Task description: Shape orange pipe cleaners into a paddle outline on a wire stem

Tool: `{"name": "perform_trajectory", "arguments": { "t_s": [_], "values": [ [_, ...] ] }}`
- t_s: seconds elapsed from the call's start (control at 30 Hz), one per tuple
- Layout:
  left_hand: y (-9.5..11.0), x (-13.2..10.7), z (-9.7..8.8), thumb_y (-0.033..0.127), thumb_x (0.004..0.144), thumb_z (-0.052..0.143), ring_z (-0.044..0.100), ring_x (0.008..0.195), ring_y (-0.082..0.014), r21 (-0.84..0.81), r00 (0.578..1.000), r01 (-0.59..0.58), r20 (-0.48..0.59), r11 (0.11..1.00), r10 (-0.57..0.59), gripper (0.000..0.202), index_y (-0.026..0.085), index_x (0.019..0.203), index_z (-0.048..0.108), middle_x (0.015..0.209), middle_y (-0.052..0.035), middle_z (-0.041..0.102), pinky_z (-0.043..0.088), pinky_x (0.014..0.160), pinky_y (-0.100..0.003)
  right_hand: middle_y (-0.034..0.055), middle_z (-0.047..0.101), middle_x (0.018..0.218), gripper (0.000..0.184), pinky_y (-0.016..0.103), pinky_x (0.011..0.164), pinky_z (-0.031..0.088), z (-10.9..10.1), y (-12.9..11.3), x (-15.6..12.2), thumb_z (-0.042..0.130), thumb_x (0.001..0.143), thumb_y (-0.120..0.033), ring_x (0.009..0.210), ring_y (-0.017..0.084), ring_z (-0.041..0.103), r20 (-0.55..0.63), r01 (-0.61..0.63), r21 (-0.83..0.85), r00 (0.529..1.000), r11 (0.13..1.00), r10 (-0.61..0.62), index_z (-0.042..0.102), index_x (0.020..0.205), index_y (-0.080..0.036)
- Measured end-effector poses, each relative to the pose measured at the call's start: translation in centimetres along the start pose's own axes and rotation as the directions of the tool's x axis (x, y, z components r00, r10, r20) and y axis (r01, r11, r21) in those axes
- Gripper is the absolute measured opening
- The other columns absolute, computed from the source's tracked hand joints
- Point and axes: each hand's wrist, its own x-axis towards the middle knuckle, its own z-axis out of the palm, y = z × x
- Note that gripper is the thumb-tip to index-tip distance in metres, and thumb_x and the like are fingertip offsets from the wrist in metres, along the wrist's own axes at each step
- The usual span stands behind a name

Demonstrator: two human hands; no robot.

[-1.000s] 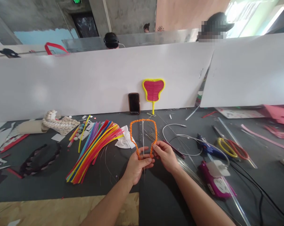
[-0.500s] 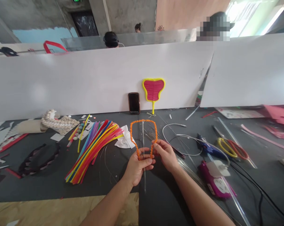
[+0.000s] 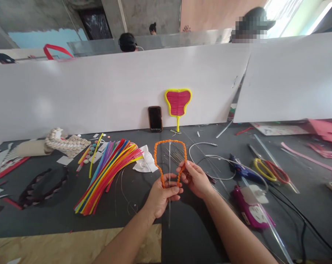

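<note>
An orange twisted frame point(image 3: 170, 141), shaped like a fan outline, stands upright between my hands with a thin metal wire point(image 3: 170, 161) running down its middle. My left hand point(image 3: 161, 194) is closed around the frame's lower end and the wire. On the right side of the frame, my right hand point(image 3: 194, 178) pinches the orange edge between thumb and fingers. Behind it, a finished-looking hand fan point(image 3: 178, 102) with a yellow rim and dark pink face leans on the white board, beside a phone point(image 3: 155, 119).
Left lies a bundle of coloured pipe cleaners point(image 3: 108, 176), a white tissue point(image 3: 145, 161) and a dark braided band point(image 3: 43, 187). To the right are scissors point(image 3: 270, 170), a blue glue gun point(image 3: 245, 170), a magenta power strip point(image 3: 251, 209) and loose wires. A white board point(image 3: 99, 91) closes off the back.
My right hand has tilted and shifted slightly along the frame's right edge. The frame sits a little further right in view; the camera view has moved slightly.
</note>
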Motion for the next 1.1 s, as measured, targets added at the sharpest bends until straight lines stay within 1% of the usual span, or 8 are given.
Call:
{"name": "perform_trajectory", "arguments": {
  "t_s": [0.1,0.17,0.33,0.57,0.8,0.97,1.03,1.1],
  "values": [
    [0.0,0.1,-0.1,0.011,0.062,0.076,0.068,0.069,-0.0143,-0.019,1.000,0.001,-0.005,1.000,-0.001,0.044,0.016,0.101,0.055,0.080,-0.0032,0.068,0.052,0.050,-0.017,0.0029,0.066,0.084,0.024,0.020,0.050,0.040,-0.1,-0.1,-0.1,0.066,0.077,-0.040,0.054,0.006,0.050,0.033,-0.020,-0.064,0.999,0.998,0.022,0.064,0.088,-0.019],
    [0.1,0.1,-0.2,0.011,0.062,0.076,0.067,0.068,-0.0134,-0.040,1.000,-0.004,-0.009,0.999,0.003,0.044,0.016,0.100,0.056,0.080,-0.0028,0.069,0.051,0.049,-0.017,0.0025,0.066,0.087,0.025,0.021,0.055,0.041,-0.3,-0.2,-0.1,0.071,0.073,-0.035,0.059,0.007,0.052,0.048,-0.012,-0.156,0.999,0.988,0.020,0.064,0.091,-0.019],
    [0.2,0.0,-0.3,0.010,0.063,0.075,0.067,0.068,-0.0117,-0.073,1.000,0.011,0.003,0.997,-0.011,0.038,0.015,0.097,0.059,0.080,-0.0032,0.068,0.050,0.047,-0.014,-0.0034,0.055,0.065,0.020,0.023,0.054,0.041,-0.4,0.2,0.2,0.068,0.074,-0.035,0.057,0.009,0.049,0.071,0.092,-0.366,0.995,0.926,-0.071,0.061,0.082,-0.018],
    [0.1,0.2,-0.3,0.011,0.063,0.076,0.067,0.068,-0.0113,-0.105,1.000,0.014,0.004,0.994,-0.014,0.038,0.014,0.098,0.059,0.079,-0.0034,0.069,0.051,0.048,-0.014,-0.0035,0.051,0.065,0.016,0.024,0.052,0.042,0.1,1.4,0.1,0.056,0.081,-0.036,0.056,0.011,0.049,0.036,0.190,-0.511,0.979,0.838,-0.201,0.053,0.083,-0.021],
    [-0.2,0.3,-0.3,0.012,0.063,0.077,0.067,0.070,-0.0116,-0.123,1.000,0.010,0.005,0.992,-0.010,0.038,0.015,0.097,0.059,0.080,-0.0031,0.069,0.052,0.050,-0.014,-0.0040,0.048,0.064,0.010,0.024,0.050,0.040,0.3,2.1,0.1,0.050,0.084,-0.031,0.054,0.011,0.047,0.020,0.239,-0.572,0.960,0.785,-0.278,0.049,0.081,-0.021],
    [-0.2,0.1,-0.1,0.013,0.064,0.077,0.067,0.070,-0.0116,-0.128,1.000,0.010,0.010,0.992,-0.009,0.038,0.014,0.096,0.059,0.078,-0.0024,0.069,0.052,0.050,-0.014,-0.0027,0.050,0.067,0.008,0.025,0.054,0.041,0.5,2.4,0.0,0.048,0.085,-0.028,0.057,0.012,0.047,0.007,0.286,-0.641,0.930,0.712,-0.367,0.050,0.081,-0.021],
    [-0.2,0.0,-0.1,0.013,0.063,0.077,0.068,0.071,-0.0117,-0.131,1.000,0.007,0.007,0.991,-0.006,0.039,0.015,0.097,0.059,0.079,-0.0023,0.069,0.052,0.050,-0.014,-0.0024,0.050,0.067,0.008,0.025,0.055,0.041,0.7,2.5,0.0,0.048,0.085,-0.028,0.057,0.012,0.047,-0.006,0.290,-0.648,0.923,0.705,-0.386,0.050,0.081,-0.022],
    [-0.1,0.1,-0.2,0.013,0.063,0.078,0.068,0.070,-0.0117,-0.130,1.000,0.004,0.000,0.991,-0.004,0.039,0.015,0.097,0.059,0.079,-0.0026,0.069,0.051,0.050,-0.014,-0.0023,0.050,0.067,0.009,0.025,0.054,0.041,0.7,2.6,0.0,0.049,0.086,-0.029,0.057,0.012,0.047,-0.011,0.280,-0.627,0.930,0.727,-0.368,0.051,0.081,-0.022]
  ]
}}
